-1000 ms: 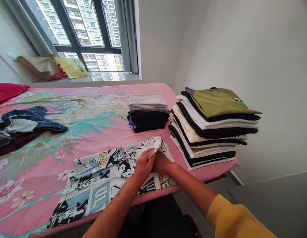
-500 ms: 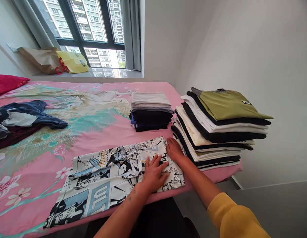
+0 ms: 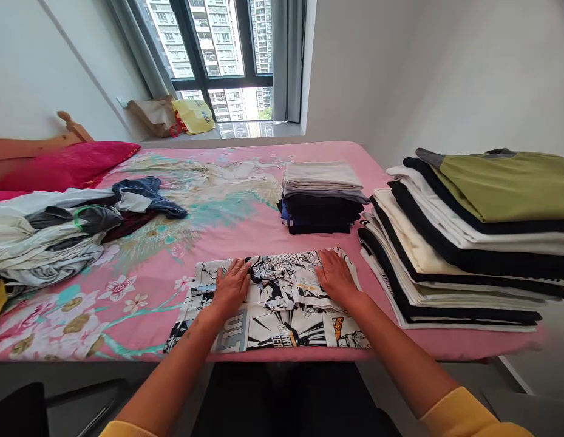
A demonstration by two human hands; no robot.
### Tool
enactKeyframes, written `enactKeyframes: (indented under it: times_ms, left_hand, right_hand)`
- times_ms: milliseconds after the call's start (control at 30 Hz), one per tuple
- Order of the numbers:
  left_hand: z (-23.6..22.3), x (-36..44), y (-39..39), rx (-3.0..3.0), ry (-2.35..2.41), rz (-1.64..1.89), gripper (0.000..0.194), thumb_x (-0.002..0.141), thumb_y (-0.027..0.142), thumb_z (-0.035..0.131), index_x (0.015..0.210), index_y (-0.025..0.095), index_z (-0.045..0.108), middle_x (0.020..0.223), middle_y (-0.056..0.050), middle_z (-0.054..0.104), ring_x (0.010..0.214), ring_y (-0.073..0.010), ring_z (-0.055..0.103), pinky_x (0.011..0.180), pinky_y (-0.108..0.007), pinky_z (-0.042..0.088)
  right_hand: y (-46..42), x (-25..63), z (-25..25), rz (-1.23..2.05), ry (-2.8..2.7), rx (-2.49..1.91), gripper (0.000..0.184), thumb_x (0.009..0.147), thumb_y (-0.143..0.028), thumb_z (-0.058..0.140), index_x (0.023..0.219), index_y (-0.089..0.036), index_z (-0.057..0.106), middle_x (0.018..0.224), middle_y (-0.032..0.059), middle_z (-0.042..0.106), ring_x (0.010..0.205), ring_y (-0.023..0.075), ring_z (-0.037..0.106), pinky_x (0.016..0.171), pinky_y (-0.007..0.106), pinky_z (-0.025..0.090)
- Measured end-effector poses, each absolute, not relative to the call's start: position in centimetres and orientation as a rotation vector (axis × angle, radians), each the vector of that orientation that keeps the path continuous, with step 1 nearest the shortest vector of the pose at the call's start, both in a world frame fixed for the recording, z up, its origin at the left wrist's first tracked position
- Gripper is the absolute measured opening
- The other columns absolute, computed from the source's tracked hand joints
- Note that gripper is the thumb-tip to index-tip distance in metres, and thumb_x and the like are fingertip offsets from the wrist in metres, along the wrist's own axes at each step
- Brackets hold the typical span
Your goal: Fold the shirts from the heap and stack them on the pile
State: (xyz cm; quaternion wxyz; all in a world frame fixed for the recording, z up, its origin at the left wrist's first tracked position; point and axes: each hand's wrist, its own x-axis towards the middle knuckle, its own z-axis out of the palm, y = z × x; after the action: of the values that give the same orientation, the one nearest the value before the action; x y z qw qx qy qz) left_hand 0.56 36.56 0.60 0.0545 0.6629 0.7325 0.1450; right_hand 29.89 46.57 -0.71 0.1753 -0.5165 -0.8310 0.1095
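Observation:
A black-and-white comic-print garment (image 3: 282,309) lies spread flat at the near edge of the pink floral bed sheet (image 3: 140,291). My left hand (image 3: 231,287) rests flat on its left part, fingers stretched out. My right hand (image 3: 335,277) presses flat on its right part, fingers together and extended. Neither hand grips anything. Yellow sleeves show at both wrists' lower ends.
A tall stack of folded shirts (image 3: 473,243), olive on top, stands at the right. A smaller folded stack (image 3: 322,195) sits behind the garment. A heap of unfolded clothes (image 3: 58,230) lies at the left, with a red pillow (image 3: 65,164) behind. Bags (image 3: 176,115) sit on the window sill.
My hands let go of a pinched fold and spread apart, flat on the garment. My left hand slid leftward. The view swung left, showing more of the clothes heap.

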Motion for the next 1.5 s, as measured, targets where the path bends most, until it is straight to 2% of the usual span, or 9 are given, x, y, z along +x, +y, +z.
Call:
enactKeyframes:
  times_ms: [133,267,400,533,733,833,1133,1333,1500]
  left_hand:
    - [-0.3,-5.1,34.1,1.955,2.284,0.194,0.053,0.089,0.042,0.035,0.14,0.027,0.036,0.15,-0.006,0.029,0.139,-0.0254,0.021,0.11,-0.055,0.009]
    - [0.1,-7.0,32.8,1.986,2.179,0.223,0.056,0.083,0.036,0.043,0.138,0.026,0.04,0.149,-0.006,0.03,0.138,-0.0261,0.023,0.11,-0.056,0.011]
    - [0.8,-7.0,32.3,2.06,2.179,0.36,0.047,0.076,0.025,0.047,0.122,0.025,0.057,0.141,-0.007,0.045,0.131,-0.0242,0.038,0.11,-0.05,0.02]
    - [0.8,-6.9,32.1,2.124,2.204,0.433,0.037,0.077,0.023,0.047,0.109,0.026,0.064,0.128,-0.006,0.056,0.121,-0.0242,0.048,0.109,-0.049,0.025]
    - [1.1,-7.4,32.4,2.159,2.201,0.416,0.033,0.078,0.018,0.043,0.099,0.027,0.067,0.119,-0.004,0.063,0.111,-0.022,0.054,0.104,-0.043,0.033]
    - [1.4,-7.9,32.4,2.175,2.235,0.366,0.034,0.075,0.014,0.042,0.093,0.026,0.068,0.114,-0.003,0.065,0.107,-0.0225,0.056,0.102,-0.042,0.033]
    - [2.4,-11.6,30.1,2.083,2.398,0.332,0.022,0.07,0.025,0.051,0.079,0.027,0.071,0.113,-0.004,0.065,0.11,-0.0253,0.055,0.099,-0.042,0.036]
    - [2.5,-11.2,30.9,1.964,2.497,0.477,0.042,0.086,0.03,0.037,0.121,0.023,0.058,0.135,-0.007,0.051,0.126,-0.0225,0.044,0.104,-0.038,0.034]
    - [0.2,-10.0,31.8,1.904,2.377,0.26,0.051,0.089,0.044,0.036,0.137,0.03,0.04,0.152,-0.004,0.024,0.14,-0.026,0.018,0.11,-0.053,0.009]
  right_hand:
    - [46.4,30.0,-2.9,0.286,-2.48,-1.574,0.054,0.091,-0.039,0.035,0.141,-0.02,0.031,0.15,0.0074,0.026,0.139,0.0251,0.013,0.111,0.05,0.01]
    - [45.7,29.9,-1.9,0.268,-2.4,-1.585,0.052,0.09,-0.04,0.038,0.137,-0.019,0.037,0.144,0.0092,0.035,0.135,0.0265,0.022,0.108,0.05,0.014]
    - [43.0,28.1,1.1,0.238,-2.331,-1.357,0.036,0.087,-0.047,0.046,0.104,-0.018,0.059,0.112,0.0096,0.059,0.111,0.0236,0.047,0.096,0.036,0.031]
    - [40.5,25.3,2.8,0.218,-2.482,-1.329,0.035,0.081,-0.055,0.053,0.075,-0.02,0.057,0.084,0.0065,0.062,0.089,0.0223,0.053,0.078,0.032,0.035]
    - [40.8,23.0,3.1,0.23,-2.586,-1.666,0.018,0.078,-0.028,0.056,0.094,-0.021,0.058,0.084,0.0056,0.066,0.081,0.0223,0.059,0.068,0.03,0.035]
    - [41.2,23.1,3.4,0.221,-2.627,-1.615,0.026,0.075,-0.015,0.051,0.098,-0.022,0.059,0.088,0.0051,0.067,0.081,0.0208,0.061,0.068,0.03,0.035]
    - [42.6,24.2,4.4,0.526,-2.581,-1.465,0.024,0.078,-0.021,0.046,0.078,-0.024,0.07,0.09,0.0049,0.065,0.086,0.0194,0.058,0.069,0.027,0.04]
    - [43.9,23.2,2.8,0.536,-2.336,-1.344,0.033,0.085,-0.019,0.036,0.105,-0.017,0.062,0.111,0.0066,0.063,0.106,0.0174,0.054,0.094,0.028,0.038]
    - [42.5,21.9,-1.1,0.326,-2.528,-1.516,0.049,0.09,-0.035,0.039,0.137,-0.022,0.041,0.148,0.0065,0.03,0.138,0.0249,0.019,0.111,0.048,0.01]
